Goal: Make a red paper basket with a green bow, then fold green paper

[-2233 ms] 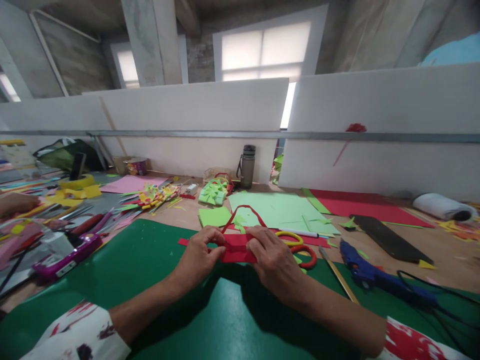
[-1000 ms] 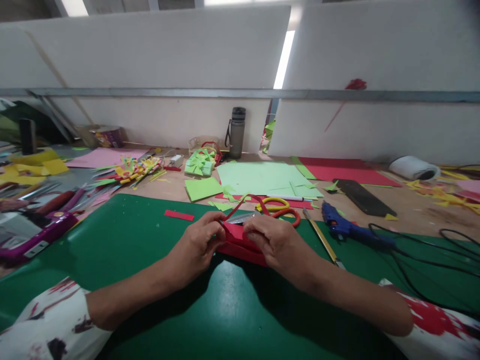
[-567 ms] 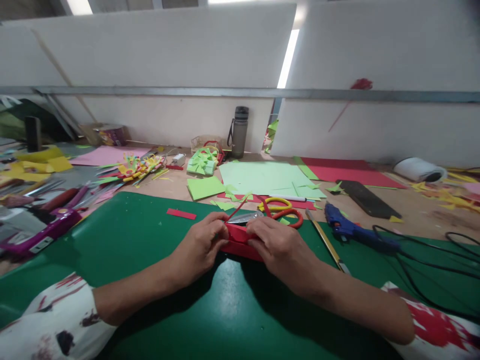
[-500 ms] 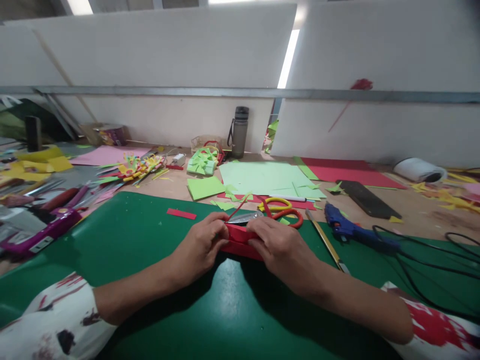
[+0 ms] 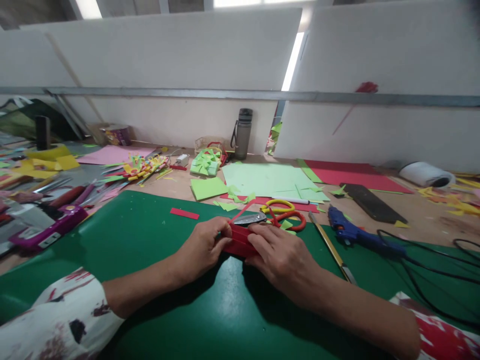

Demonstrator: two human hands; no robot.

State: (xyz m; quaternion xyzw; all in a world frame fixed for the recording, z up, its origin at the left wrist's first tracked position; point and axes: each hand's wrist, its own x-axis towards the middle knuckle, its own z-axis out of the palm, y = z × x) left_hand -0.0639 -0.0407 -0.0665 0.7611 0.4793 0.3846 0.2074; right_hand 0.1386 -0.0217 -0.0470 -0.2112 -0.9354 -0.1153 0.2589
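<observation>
We find one folded red piece [image 5: 240,242] just below mid-frame: creases made, one thin red loop [image 5: 243,211] behind; what folding remains, we cannot tell. The left hand [image 5: 204,245] and right hand [image 5: 282,256] each grip an end. Outward we count one pair of scissors [image 5: 252,218], one short red strip [image 5: 184,214] left of centre, one blue glue gun [image 5: 360,236] at right

The held paper [image 5: 239,240] is red, the mat [image 5: 150,230] green (sleeves [image 5: 62,315] white, red-blotched).
</observation>
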